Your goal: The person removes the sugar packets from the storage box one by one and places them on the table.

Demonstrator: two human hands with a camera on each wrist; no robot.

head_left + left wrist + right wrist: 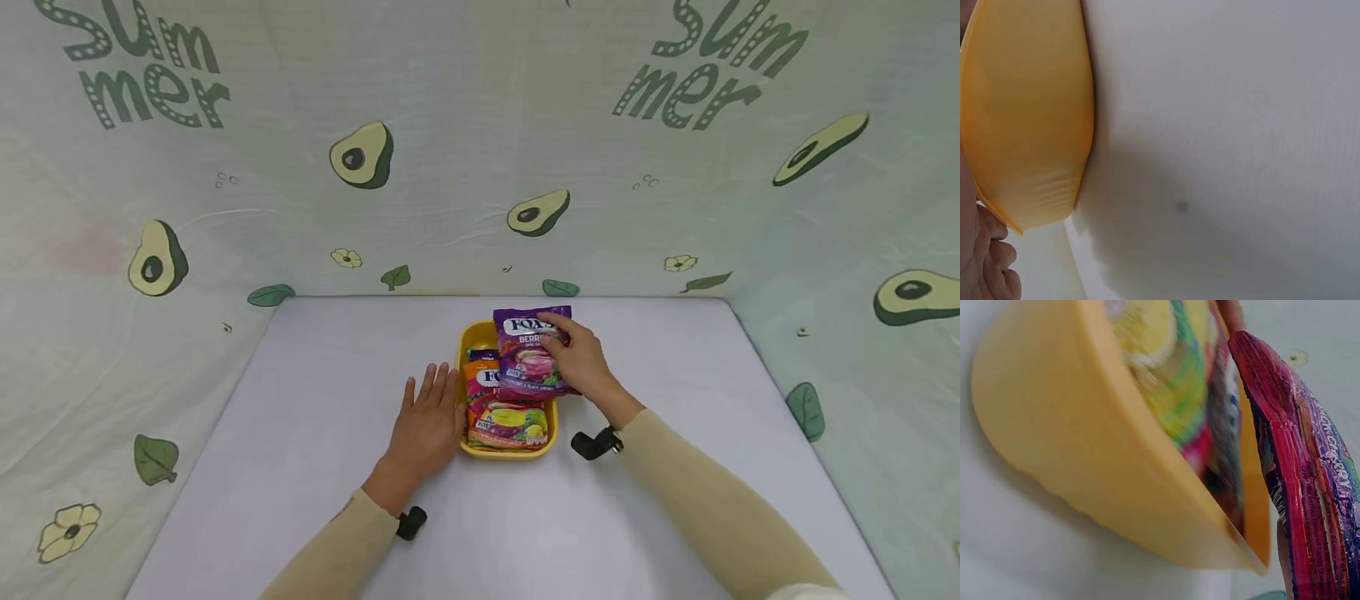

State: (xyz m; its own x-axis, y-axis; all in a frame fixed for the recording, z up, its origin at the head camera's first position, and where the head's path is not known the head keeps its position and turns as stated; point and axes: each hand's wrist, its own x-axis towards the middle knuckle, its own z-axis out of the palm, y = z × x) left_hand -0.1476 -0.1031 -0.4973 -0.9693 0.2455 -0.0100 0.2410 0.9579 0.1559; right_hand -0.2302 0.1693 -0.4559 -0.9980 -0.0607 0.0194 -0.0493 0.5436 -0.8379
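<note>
My right hand (587, 363) grips a purple Fox's candy bag (525, 354) by its right side, thumb and fingers on the front and edge. The bag is over the upper right part of a yellow plastic basket (504, 455). In the right wrist view the purple bag (1310, 487) stands above the basket's rim. An orange candy bag (480, 380) and a bag with yellow fruit pictures (512, 425) lie inside the basket. My left hand (424, 427) lies against the basket's left side with its fingers straight. The left wrist view shows the basket's outer wall (1029, 112).
The basket stands on a white table (337, 375). Behind and at both sides hangs a pale cloth (450, 100) printed with avocados, leaves and lettering. Small black wrist cameras sit below each hand.
</note>
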